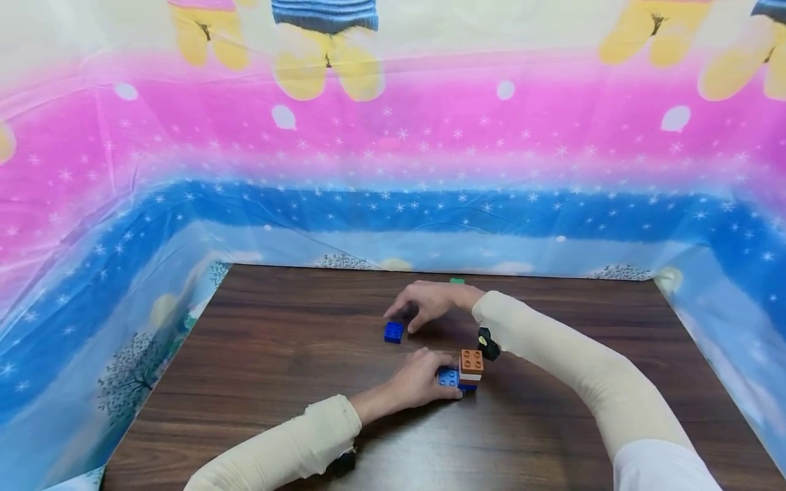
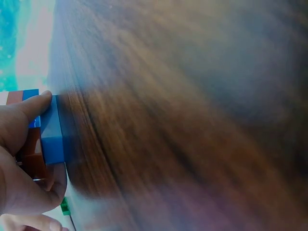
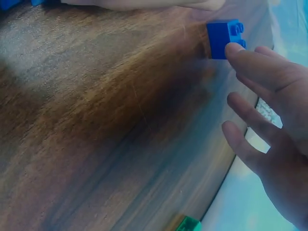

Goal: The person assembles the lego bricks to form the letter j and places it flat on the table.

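My left hand (image 1: pixel 413 383) grips a small build of toy bricks low over the table, thumb on the near side and fingers behind. A light blue brick (image 1: pixel 447 378) sits within that grip. To its right rises a stack topped by an orange brick (image 1: pixel 471 359), with white, brown and blue layers beneath. Farther back, my right hand (image 1: pixel 430 300) hovers with parted, slightly bent fingers around a loose blue brick (image 1: pixel 394 332) lying studs up. In the right wrist view, the thumb overlaps this blue brick (image 3: pixel 219 40); whether they touch, I cannot tell.
A green brick (image 1: pixel 457 280) lies near the back edge of the dark wooden table (image 1: pixel 276 327), partly behind my right wrist. A printed cloth (image 1: pixel 393 211) hangs around the back and sides. Both forearms reach in from the front.
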Demonstrator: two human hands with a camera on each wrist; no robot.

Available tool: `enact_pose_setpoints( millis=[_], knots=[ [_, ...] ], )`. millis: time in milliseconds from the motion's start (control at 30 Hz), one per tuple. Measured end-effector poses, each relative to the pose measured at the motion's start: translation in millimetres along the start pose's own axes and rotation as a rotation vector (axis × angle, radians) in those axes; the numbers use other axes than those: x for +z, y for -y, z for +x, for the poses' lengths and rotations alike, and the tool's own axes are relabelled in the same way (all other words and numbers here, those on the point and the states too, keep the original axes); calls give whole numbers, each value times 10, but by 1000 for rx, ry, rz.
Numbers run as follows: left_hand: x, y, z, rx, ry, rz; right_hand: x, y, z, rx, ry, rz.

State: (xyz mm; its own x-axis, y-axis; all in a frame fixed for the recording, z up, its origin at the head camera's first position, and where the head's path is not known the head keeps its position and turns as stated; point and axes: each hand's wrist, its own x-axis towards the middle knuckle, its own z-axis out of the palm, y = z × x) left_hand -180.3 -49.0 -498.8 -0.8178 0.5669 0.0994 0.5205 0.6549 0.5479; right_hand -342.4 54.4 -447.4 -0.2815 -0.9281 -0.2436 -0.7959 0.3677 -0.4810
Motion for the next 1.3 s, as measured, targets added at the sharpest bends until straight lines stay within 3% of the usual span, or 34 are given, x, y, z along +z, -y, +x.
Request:
enact_pose_setpoints(
  millis=[200, 500, 933, 1300],
  knots=[
    [9, 2, 14, 15, -9, 6, 56, 26, 34, -12, 43, -72],
    [19, -3, 0, 3, 9, -1, 175, -14, 35, 46, -57, -89],
    [-1, -3, 16, 5, 5, -28, 45, -3, -126, 72, -189, 0],
    [-14, -24, 17, -3, 13, -25, -104, 26, -381, 104, -337, 149]
  ],
)
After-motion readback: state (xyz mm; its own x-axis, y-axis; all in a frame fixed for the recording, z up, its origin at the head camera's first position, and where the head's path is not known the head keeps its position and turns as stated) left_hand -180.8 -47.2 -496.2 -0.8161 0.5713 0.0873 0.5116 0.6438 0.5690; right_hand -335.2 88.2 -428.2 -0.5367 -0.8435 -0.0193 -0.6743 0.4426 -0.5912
